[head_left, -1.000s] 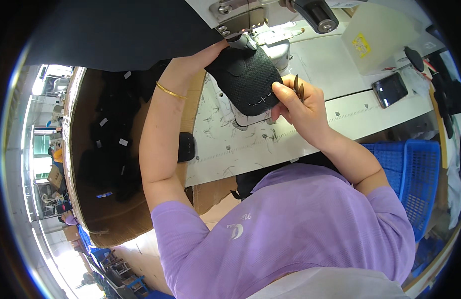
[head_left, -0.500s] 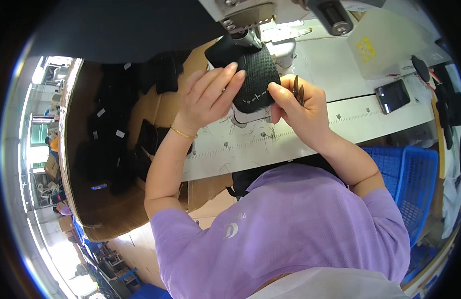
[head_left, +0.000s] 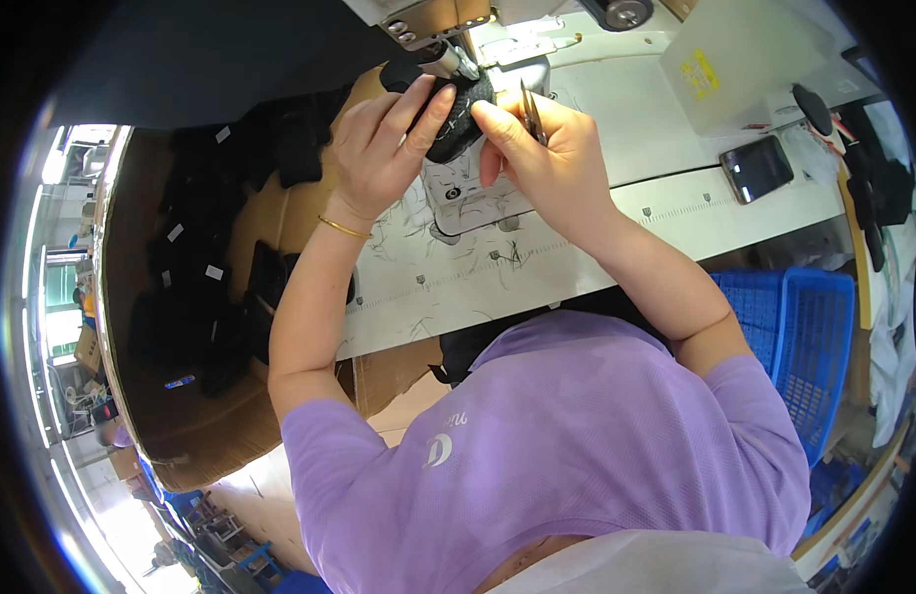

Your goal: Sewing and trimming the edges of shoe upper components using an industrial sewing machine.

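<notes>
A small black textured fabric piece (head_left: 458, 127) with a rounded end and white marks lies under the metal presser foot (head_left: 456, 63) of a sewing machine. My left hand (head_left: 387, 148) grips its left side, fingertips close to the foot; the thumb is hidden. On the other side my right hand (head_left: 552, 163) is closed, thumb and forefinger at the piece's right edge. Dark thread snips (head_left: 533, 117) are tucked in that same hand, their points sticking up past the fingers. Below the piece shows the machine's metal plate (head_left: 478, 203), strewn with thread ends.
A dark phone (head_left: 756, 169) lies on the white table (head_left: 636, 223) to the right, by a pale translucent bin (head_left: 740, 69). At left a large cardboard box (head_left: 205, 460) holds several black pieces. A blue plastic basket (head_left: 814, 346) stands below the table's right side.
Both hands and the black piece have moved farther in under the presser foot, baring more of the plate in front. The piece's near end now curls up. The whole view has shifted slightly.
</notes>
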Demonstrator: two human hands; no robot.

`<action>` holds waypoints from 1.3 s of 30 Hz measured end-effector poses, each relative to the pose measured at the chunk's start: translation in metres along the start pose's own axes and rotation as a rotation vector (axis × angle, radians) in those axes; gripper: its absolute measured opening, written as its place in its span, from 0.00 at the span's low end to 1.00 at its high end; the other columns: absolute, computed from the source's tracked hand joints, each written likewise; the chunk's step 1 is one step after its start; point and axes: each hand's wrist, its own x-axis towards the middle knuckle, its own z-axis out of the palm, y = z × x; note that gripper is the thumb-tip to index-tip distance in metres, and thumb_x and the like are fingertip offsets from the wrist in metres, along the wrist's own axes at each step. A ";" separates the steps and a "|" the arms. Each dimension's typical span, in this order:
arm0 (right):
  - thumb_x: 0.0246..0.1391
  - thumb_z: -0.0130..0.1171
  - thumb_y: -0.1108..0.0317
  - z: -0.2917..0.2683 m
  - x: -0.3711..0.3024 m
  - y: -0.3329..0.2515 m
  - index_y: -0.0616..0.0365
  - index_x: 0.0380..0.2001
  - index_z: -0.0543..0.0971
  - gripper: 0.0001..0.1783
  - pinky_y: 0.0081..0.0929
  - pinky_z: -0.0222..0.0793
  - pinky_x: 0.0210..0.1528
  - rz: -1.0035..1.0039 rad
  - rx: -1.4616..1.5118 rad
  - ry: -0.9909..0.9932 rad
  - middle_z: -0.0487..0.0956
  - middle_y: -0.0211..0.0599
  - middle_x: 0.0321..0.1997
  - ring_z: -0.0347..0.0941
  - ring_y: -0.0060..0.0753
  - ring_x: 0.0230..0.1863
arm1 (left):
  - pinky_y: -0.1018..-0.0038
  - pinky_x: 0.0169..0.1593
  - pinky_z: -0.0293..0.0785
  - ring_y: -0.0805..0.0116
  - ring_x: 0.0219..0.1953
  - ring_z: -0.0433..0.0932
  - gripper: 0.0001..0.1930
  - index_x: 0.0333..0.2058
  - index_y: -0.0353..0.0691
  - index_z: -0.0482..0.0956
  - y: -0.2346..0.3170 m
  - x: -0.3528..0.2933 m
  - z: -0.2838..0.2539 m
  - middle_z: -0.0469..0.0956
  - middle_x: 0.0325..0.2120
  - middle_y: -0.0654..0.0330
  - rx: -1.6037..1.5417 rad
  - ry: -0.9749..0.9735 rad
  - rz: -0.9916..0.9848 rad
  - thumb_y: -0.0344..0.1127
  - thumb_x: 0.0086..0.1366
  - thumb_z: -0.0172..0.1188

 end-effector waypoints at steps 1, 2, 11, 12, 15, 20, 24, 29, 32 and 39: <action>0.61 0.54 0.62 0.001 0.001 0.000 0.58 0.20 0.75 0.17 0.18 0.57 0.19 0.022 0.021 0.010 0.76 0.26 0.14 0.63 0.11 0.17 | 0.75 0.37 0.72 0.69 0.37 0.74 0.26 0.52 0.48 0.79 0.000 0.000 0.001 0.77 0.48 0.65 0.009 0.013 -0.001 0.27 0.50 0.61; 0.61 0.54 0.62 0.001 0.001 0.000 0.58 0.20 0.75 0.17 0.18 0.57 0.19 0.005 0.027 0.002 0.76 0.26 0.14 0.63 0.11 0.17 | 0.75 0.37 0.71 0.69 0.36 0.73 0.27 0.52 0.49 0.79 0.001 0.001 0.001 0.77 0.48 0.66 0.031 0.008 -0.018 0.27 0.50 0.60; 0.62 0.54 0.64 -0.001 0.000 -0.001 0.58 0.25 0.79 0.14 0.17 0.56 0.20 0.038 0.058 0.045 0.78 0.26 0.16 0.61 0.09 0.16 | 0.75 0.35 0.66 0.71 0.31 0.71 0.19 0.43 0.43 0.83 0.030 0.029 -0.039 0.80 0.40 0.66 0.111 -0.067 -0.052 0.30 0.49 0.60; 0.62 0.53 0.64 -0.002 0.000 -0.001 0.57 0.25 0.79 0.14 0.17 0.56 0.20 0.058 0.080 0.044 0.78 0.25 0.16 0.60 0.09 0.16 | 0.75 0.35 0.66 0.70 0.31 0.71 0.19 0.42 0.41 0.83 0.034 0.033 -0.042 0.80 0.39 0.65 0.116 -0.103 -0.079 0.30 0.48 0.61; 0.63 0.53 0.64 -0.003 0.000 -0.001 0.57 0.25 0.79 0.14 0.16 0.55 0.19 0.066 0.094 0.023 0.78 0.25 0.15 0.60 0.09 0.16 | 0.74 0.35 0.66 0.70 0.32 0.72 0.18 0.40 0.37 0.83 0.042 0.046 -0.043 0.79 0.38 0.62 0.140 -0.120 -0.084 0.31 0.48 0.60; 0.63 0.53 0.64 -0.003 0.002 -0.001 0.57 0.26 0.79 0.13 0.16 0.56 0.19 0.067 0.134 0.019 0.78 0.26 0.16 0.60 0.09 0.16 | 0.72 0.37 0.65 0.68 0.33 0.70 0.16 0.39 0.36 0.82 0.057 0.062 -0.041 0.74 0.32 0.61 0.285 -0.261 -0.178 0.37 0.52 0.59; 0.63 0.53 0.64 -0.003 0.001 -0.002 0.58 0.27 0.80 0.13 0.16 0.55 0.18 0.071 0.151 0.033 0.78 0.26 0.16 0.60 0.10 0.15 | 0.71 0.39 0.64 0.66 0.33 0.70 0.16 0.40 0.37 0.78 0.072 0.071 -0.048 0.70 0.29 0.61 0.443 -0.378 -0.270 0.43 0.58 0.59; 0.62 0.54 0.64 -0.007 0.000 -0.002 0.59 0.22 0.78 0.16 0.16 0.53 0.16 0.107 0.236 0.022 0.76 0.27 0.15 0.60 0.10 0.14 | 0.67 0.38 0.71 0.62 0.34 0.71 0.13 0.38 0.33 0.76 0.088 0.073 -0.072 0.71 0.30 0.57 0.320 -0.406 -0.252 0.34 0.57 0.63; 0.62 0.54 0.64 -0.010 0.001 0.000 0.59 0.18 0.75 0.18 0.16 0.52 0.15 0.119 0.259 0.020 0.72 0.25 0.12 0.60 0.11 0.13 | 0.66 0.39 0.77 0.57 0.37 0.75 0.10 0.36 0.28 0.74 0.092 0.072 -0.072 0.74 0.36 0.48 0.048 -0.262 -0.161 0.23 0.54 0.59; 0.62 0.55 0.63 -0.010 0.002 0.004 0.59 0.17 0.74 0.19 0.16 0.51 0.15 0.113 0.240 0.041 0.67 0.23 0.11 0.60 0.11 0.13 | 0.67 0.40 0.77 0.57 0.38 0.74 0.11 0.36 0.28 0.74 0.086 0.075 -0.055 0.74 0.36 0.48 0.052 -0.231 -0.166 0.23 0.52 0.59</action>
